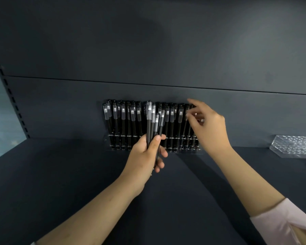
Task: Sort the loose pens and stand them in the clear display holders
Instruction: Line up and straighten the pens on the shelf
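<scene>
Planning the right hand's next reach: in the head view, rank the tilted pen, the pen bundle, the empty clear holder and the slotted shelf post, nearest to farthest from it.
1. Tilted pen, pinched by the right hand.
2. Pen bundle, in the left hand, to its left.
3. Empty clear holder, to its right.
4. Slotted shelf post, far left.
</scene>
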Demonstrator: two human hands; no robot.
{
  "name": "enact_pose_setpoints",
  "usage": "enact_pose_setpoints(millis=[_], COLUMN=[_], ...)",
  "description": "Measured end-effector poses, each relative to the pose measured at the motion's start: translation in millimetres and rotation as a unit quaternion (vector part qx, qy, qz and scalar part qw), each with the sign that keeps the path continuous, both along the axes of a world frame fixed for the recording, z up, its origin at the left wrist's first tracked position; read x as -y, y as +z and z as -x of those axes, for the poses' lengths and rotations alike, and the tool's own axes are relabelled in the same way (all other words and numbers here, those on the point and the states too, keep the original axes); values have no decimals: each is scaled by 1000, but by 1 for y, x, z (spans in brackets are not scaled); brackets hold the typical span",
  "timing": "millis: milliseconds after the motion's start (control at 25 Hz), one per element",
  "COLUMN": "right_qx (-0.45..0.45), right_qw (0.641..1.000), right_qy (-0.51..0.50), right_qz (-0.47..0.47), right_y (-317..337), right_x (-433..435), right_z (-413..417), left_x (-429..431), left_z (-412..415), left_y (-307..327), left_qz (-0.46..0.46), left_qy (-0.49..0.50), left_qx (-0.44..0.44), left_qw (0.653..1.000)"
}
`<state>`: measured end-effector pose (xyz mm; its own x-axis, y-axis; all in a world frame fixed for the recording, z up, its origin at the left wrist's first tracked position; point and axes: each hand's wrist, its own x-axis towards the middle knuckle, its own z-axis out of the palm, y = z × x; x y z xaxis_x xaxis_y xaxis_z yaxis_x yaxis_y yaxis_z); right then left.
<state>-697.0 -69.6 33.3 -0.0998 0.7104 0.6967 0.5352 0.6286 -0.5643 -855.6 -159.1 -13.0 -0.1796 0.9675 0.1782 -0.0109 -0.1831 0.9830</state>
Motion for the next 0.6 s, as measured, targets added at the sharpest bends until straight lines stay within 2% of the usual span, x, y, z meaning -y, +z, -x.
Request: enact_pose_setpoints(millis=[80, 120, 200, 280, 520, 600], right_qx=[-31, -64, -148, -186, -226, -240], right_qw=[999, 993, 949, 911, 908, 914], right_qy=[26, 73, 201, 258, 240, 229], right_qz=[21, 68, 195, 261, 259, 233], right_y=[3, 5, 8, 9, 8, 8], right_x=[3, 5, 12, 18, 26, 26], right_z=[-7, -8, -6, -2, 1, 0], left_x=[0, 1, 1, 1, 5, 6], left_z=[-1, -1, -3, -4, -6, -8], left_y=[-1, -1, -2, -3, -1, -1], left_qz=[-1, -2, -1, -2, -13, -8], left_qy=[-8, -11, -19, -31, -81, -88], left_qx=[0, 0, -1, -6, -48, -47], left_qw=[1000, 1000, 1000, 1000, 995, 995])
